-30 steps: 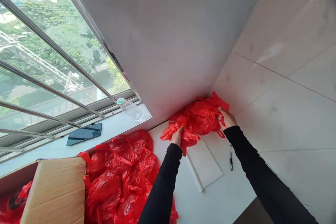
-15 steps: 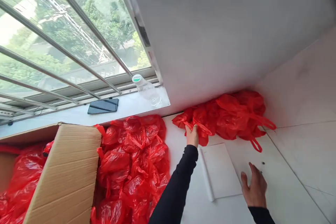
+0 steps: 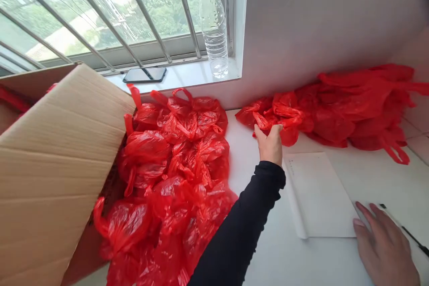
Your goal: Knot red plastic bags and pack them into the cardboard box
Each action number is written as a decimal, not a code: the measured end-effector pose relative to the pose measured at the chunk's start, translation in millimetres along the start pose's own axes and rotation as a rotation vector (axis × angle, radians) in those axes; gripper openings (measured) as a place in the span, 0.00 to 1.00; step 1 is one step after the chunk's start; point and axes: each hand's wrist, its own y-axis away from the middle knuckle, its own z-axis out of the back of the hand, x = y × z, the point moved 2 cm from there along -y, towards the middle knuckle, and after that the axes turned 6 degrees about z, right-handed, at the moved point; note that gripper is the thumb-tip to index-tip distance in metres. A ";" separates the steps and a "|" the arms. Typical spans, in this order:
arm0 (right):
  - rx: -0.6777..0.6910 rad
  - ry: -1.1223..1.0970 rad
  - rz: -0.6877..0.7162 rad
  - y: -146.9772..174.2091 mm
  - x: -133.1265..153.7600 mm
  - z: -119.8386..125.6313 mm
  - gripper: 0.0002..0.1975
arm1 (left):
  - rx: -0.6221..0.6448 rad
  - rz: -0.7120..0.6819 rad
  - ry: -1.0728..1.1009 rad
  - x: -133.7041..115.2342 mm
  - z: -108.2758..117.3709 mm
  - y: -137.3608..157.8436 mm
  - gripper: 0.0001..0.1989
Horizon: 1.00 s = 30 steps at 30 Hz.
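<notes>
Where the desk (image 3: 268, 232) meets the wall, a knotted red bag (image 3: 288, 111) lies at the left end of a row of red bags (image 3: 362, 103) that runs along the wall to the right. The left hand (image 3: 269, 145) is at its near side, thumb and finger parted against the crumpled plastic; whether they grip it I cannot tell. The right hand (image 3: 385, 246), blurred, has its fingers loosely bent at the lower right corner of a white pad (image 3: 321, 196); contact is unclear. Just beyond that hand lies 1 black-tipped pen (image 3: 407, 231). Left of the left sleeve, a pile of tied red bags (image 3: 181, 156) covers the desk beside 1 cardboard box (image 3: 63, 143). On the windowsill (image 3: 187, 73) are 1 dark phone (image 3: 145, 74), lying flat, and 1 clear bottle (image 3: 214, 31), upright near the window bars (image 3: 144, 4).
</notes>
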 end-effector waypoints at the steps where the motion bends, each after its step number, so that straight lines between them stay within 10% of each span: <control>1: -0.004 -0.010 0.004 -0.1 -4.6 -1.9 0.29 | -0.018 -0.039 -0.017 1.9 3.5 24.3 0.39; 7: -0.218 -0.167 0.144 -2.8 -5.3 1.7 0.25 | 0.023 -0.257 -0.188 60.0 57.8 200.8 0.24; 12: -0.253 -0.209 0.187 1.9 -5.1 -1.2 0.25 | -0.258 -0.408 -0.405 109.8 174.7 293.9 0.15; 19: -0.257 -0.217 0.215 0.2 -7.5 -12.3 0.24 | -0.812 -0.755 -0.755 66.5 333.2 305.8 0.18; 25: -0.234 -0.201 0.190 -1.3 -9.8 -12.6 0.21 | -0.909 -0.892 -0.955 61.4 368.7 271.1 0.27; 30: -0.220 -0.206 0.161 13.0 -11.4 3.6 0.21 | -1.236 -0.877 -0.867 131.0 383.4 324.5 0.31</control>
